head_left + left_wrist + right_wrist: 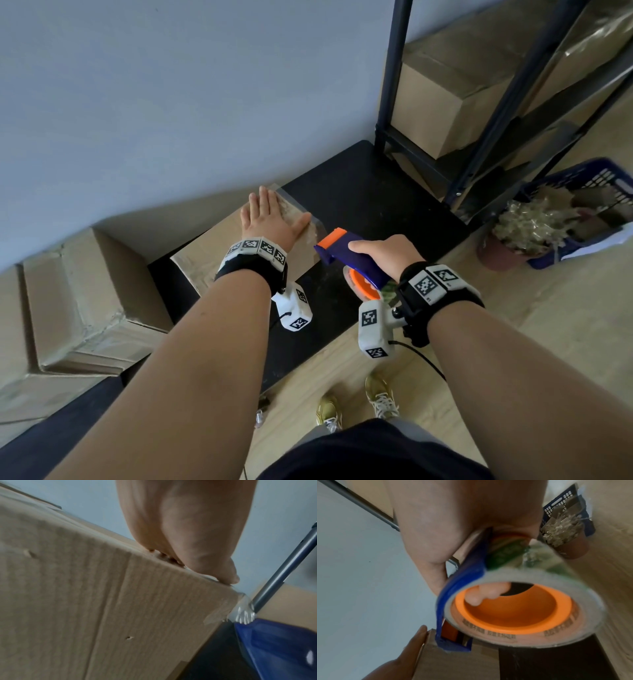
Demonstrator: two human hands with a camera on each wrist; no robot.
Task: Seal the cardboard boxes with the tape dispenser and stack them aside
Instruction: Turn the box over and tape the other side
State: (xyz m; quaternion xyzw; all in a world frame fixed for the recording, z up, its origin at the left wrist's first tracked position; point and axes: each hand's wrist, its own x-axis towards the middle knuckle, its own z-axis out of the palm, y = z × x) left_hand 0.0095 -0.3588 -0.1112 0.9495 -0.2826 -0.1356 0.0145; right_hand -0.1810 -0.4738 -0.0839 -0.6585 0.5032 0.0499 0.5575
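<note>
We press our left hand [265, 219] flat, fingers straight, on the box [205, 251] lying on the black bench [359, 192] — pinning the tape so it holds. Our right hand [383, 255] grips the dispenser [346, 253] at the box's right edge, probably to cut the strip.

The head view looks steeply down; both wrist views sit very near, sharing the cardboard box [219, 251] corner.
</note>
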